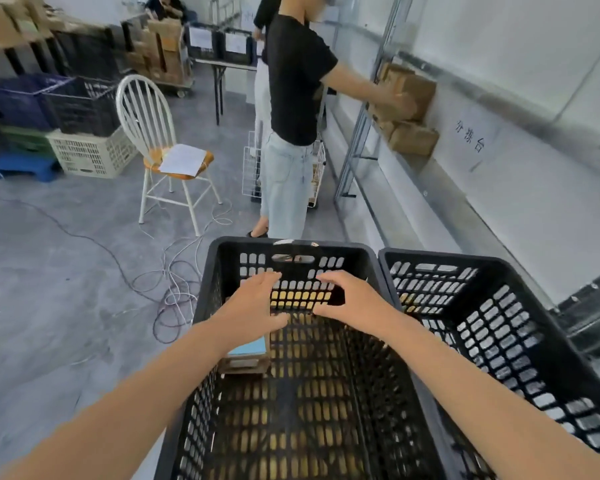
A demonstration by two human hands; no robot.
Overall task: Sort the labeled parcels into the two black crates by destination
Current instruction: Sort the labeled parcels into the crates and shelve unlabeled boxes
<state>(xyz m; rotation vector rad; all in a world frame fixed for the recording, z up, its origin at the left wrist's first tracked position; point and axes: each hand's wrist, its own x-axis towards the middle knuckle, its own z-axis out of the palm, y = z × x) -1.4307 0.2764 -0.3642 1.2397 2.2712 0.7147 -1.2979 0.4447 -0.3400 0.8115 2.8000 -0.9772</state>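
Two black slatted crates stand side by side in front of me, the left crate and the right crate. A small brown parcel with a pale blue label lies inside the left crate by its left wall. My left hand hovers just above that parcel with fingers straight and holds nothing. My right hand is inside the same crate, fingers spread and relaxed, also holding nothing. The right crate looks bare as far as I can see into it.
A person in a black shirt stands beyond the crates, handling brown boxes on a wall shelf. A white chair with papers and loose cables are on the floor at left. Stacked crates line the far left.
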